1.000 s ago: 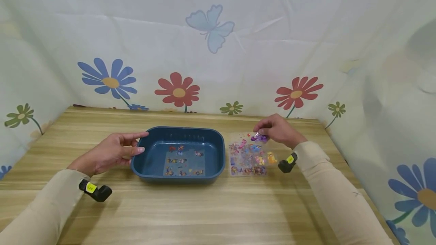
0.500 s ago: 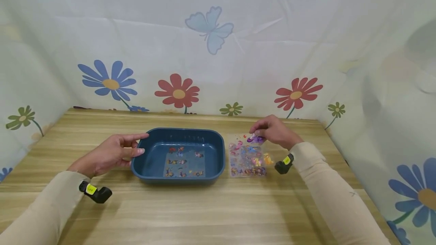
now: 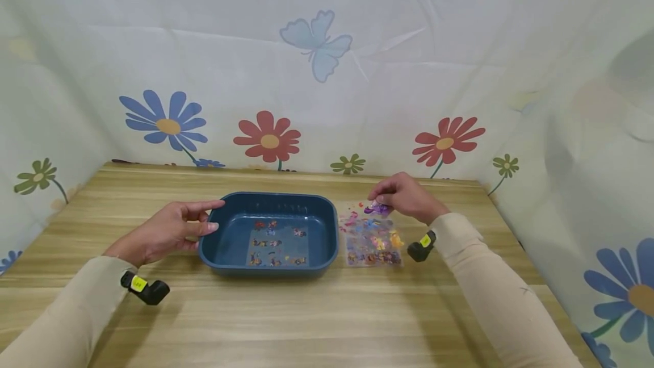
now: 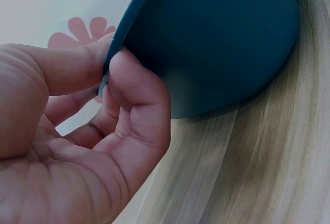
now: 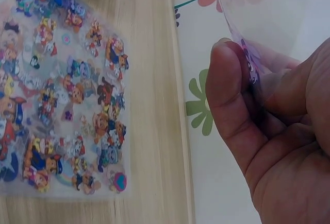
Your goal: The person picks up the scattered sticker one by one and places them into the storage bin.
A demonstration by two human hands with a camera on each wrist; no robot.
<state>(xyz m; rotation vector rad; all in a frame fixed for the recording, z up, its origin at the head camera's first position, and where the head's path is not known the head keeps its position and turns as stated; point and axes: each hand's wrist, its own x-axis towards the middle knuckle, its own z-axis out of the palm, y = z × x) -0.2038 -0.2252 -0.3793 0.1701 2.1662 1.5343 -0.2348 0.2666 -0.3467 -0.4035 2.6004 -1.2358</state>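
My left hand [image 3: 166,231] grips the left rim of a blue rectangular tub [image 3: 269,270]; in the left wrist view the thumb and fingers pinch the tub wall [image 4: 221,44]. Inside the tub a clear sticker sheet [image 3: 283,246] lies flat. My right hand [image 3: 409,196] pinches the far right corner of another clear sticker sheet [image 3: 378,241], printed with colourful ponies. That sheet hangs raised over a pile of clear sticker sheets [image 5: 77,95] on the table, close to the tub's right side. In the right wrist view a purple edge shows between thumb and finger.
The wood-grain table [image 3: 245,322] ends at the back against a white curtain [image 3: 214,61] with flowers and a butterfly. Curtain also hangs on both sides. A black wrist camera [image 3: 421,247] sits below the right hand.
My right hand has moved slightly left, towards the tub, bringing the pinched sticker sheet with it. The left hand and the tub have stayed in place.
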